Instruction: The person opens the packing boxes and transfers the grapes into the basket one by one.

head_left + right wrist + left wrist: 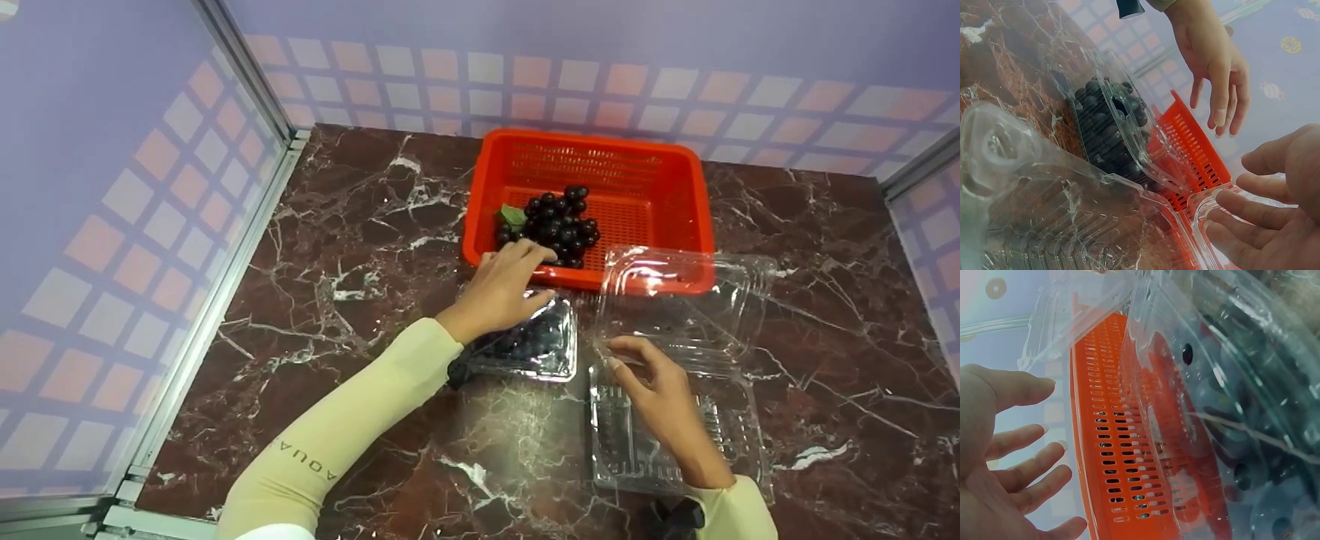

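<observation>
My left hand point(504, 291) reaches over the near rim of the red basket point(589, 140), its fingers relaxed beside a bunch of dark grapes point(561, 225). Below that hand stands a closed clear plastic box point(536, 346), full of dark grapes. In the left wrist view the hand's fingers spread apart and hold nothing. My right hand point(664, 397) is above an unfolded clear clamshell box point(611, 450), with thumb and forefinger right at the edge of its raised lid point(675, 319). The right wrist view has its fingers point(1252, 211) loosely extended. No grapes show in the unfolded box.
A green leaf point(513, 215) lies with the grapes in the basket. The dark red marble tabletop point(375, 480) runs up to tiled-pattern panels point(442, 64) at the back and sides. A metal rail point(251, 240) edges the left side.
</observation>
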A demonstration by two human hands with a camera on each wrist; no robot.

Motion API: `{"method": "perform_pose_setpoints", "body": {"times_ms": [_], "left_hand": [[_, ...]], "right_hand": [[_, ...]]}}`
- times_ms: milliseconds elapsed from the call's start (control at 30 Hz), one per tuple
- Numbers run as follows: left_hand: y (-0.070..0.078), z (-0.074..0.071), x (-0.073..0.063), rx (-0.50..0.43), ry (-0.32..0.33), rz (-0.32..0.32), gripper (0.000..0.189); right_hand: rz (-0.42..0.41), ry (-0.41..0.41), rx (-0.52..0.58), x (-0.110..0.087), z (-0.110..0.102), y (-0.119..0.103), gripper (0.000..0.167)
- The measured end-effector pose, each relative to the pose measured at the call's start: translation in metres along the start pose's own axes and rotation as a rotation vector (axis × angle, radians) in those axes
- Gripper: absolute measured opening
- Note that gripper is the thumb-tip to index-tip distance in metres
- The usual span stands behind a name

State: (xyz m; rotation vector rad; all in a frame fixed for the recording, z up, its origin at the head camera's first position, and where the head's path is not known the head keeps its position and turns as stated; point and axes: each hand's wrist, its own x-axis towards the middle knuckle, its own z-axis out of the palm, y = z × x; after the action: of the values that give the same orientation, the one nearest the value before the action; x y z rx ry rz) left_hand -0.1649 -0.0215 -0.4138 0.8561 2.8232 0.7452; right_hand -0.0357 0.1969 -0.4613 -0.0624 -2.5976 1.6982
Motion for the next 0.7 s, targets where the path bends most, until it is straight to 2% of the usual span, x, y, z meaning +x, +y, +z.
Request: {"method": "perform_pose_setpoints", "body": {"times_ms": [400, 700], "left_hand": [[0.0, 0.0, -0.012, -0.004, -0.03, 0.025, 0.05], [-0.001, 0.0, -0.02, -0.003, -0.06, 0.019, 0.054]], "right_hand": [[-0.04, 0.001, 0.056, 0.002, 0.006, 0.0, 0.025], [-0.022, -0.013, 0.047, 0.002, 0.008, -0.004, 0.027]]}}
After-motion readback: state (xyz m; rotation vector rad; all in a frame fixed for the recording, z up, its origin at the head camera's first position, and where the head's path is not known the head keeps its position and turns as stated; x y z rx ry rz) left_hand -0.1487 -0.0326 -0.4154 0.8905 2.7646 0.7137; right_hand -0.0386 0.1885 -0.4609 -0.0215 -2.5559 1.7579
